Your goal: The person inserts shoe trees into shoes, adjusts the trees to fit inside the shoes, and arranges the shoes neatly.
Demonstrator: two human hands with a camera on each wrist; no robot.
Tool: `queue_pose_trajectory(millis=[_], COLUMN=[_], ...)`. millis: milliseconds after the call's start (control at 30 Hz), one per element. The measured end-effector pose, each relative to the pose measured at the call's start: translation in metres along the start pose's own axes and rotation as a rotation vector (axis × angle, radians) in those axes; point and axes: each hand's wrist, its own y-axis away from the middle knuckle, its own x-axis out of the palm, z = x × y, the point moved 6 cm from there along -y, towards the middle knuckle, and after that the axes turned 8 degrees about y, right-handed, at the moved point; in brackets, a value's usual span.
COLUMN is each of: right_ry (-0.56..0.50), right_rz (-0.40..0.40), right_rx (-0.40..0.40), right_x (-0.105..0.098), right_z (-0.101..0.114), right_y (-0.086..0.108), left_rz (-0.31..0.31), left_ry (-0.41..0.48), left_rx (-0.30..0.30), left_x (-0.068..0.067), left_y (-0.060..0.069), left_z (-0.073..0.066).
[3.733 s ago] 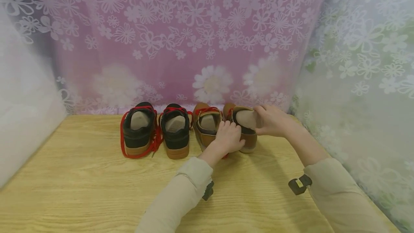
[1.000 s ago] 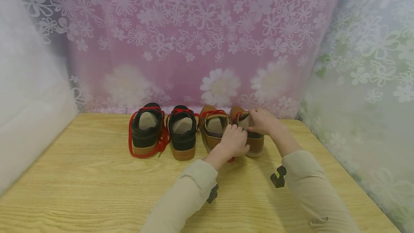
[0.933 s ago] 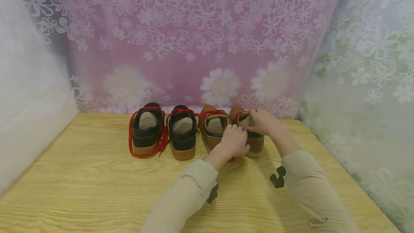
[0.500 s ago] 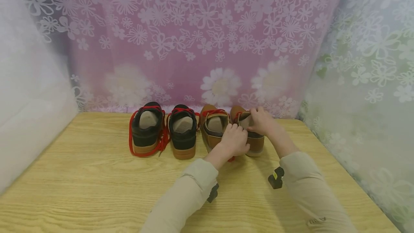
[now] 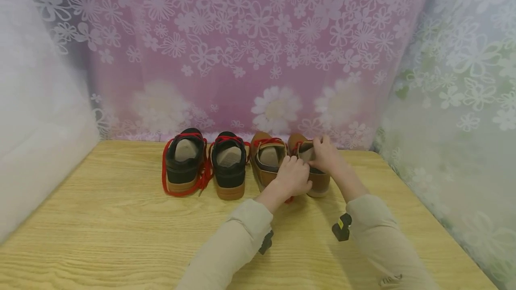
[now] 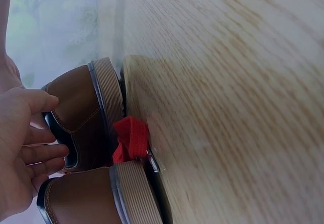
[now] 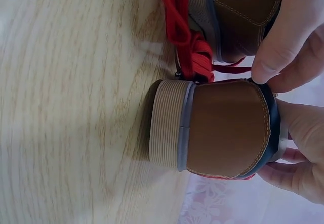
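A brown shoe (image 5: 320, 183) with a dark collar and red laces stands at the right end of the row, heel toward me. My left hand (image 5: 293, 177) holds the left side of its collar; in the right wrist view the thumb lies against the rim, a finger behind it. My right hand (image 5: 327, 158) reaches into the shoe's opening from the right and grips a beige insole (image 5: 306, 155). Only a pale edge of that insole (image 7: 282, 142) shows in the right wrist view, beneath the fingers. The matching brown shoe (image 5: 262, 174) stands just left, partly behind my left hand.
Two black shoes (image 5: 230, 180) with tan soles and red laces stand farther left. A red lace bundle (image 7: 198, 59) lies between the brown shoes on the wooden table (image 5: 141, 236). A pink floral curtain (image 5: 225, 79) hangs close behind; pale sheets flank both sides.
Since the earliest frame, the insole has gone down deeper into the right brown shoe, and my right hand has moved left and inward with it. Over the last second both hands stay nearly still.
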Motion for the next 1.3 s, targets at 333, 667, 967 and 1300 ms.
queue_pose_trajectory(millis=[333, 667, 967, 1300], right_ry=[-0.152, 0.012, 0.062, 0.047], right_rz=[0.055, 0.012, 0.001, 0.036], right_rx=[0.103, 0.257, 0.303, 0.359], right_x=[0.001, -0.008, -0.009, 0.002], right_z=[-0.01, -0.017, -0.013, -0.014], right_y=[0.003, 0.009, 0.01, 0.006], left_rz=[0.014, 0.011, -0.008, 0.004], left_ry=[-0.024, -0.028, -0.054, -0.046], left_rx=[0.001, 0.001, 0.0, 0.006], left_x=[0.002, 0.003, 0.0, 0.001], left_y=[-0.001, -0.002, -0.002, -0.001], left_z=[0.001, 0.0, 0.001, 0.0])
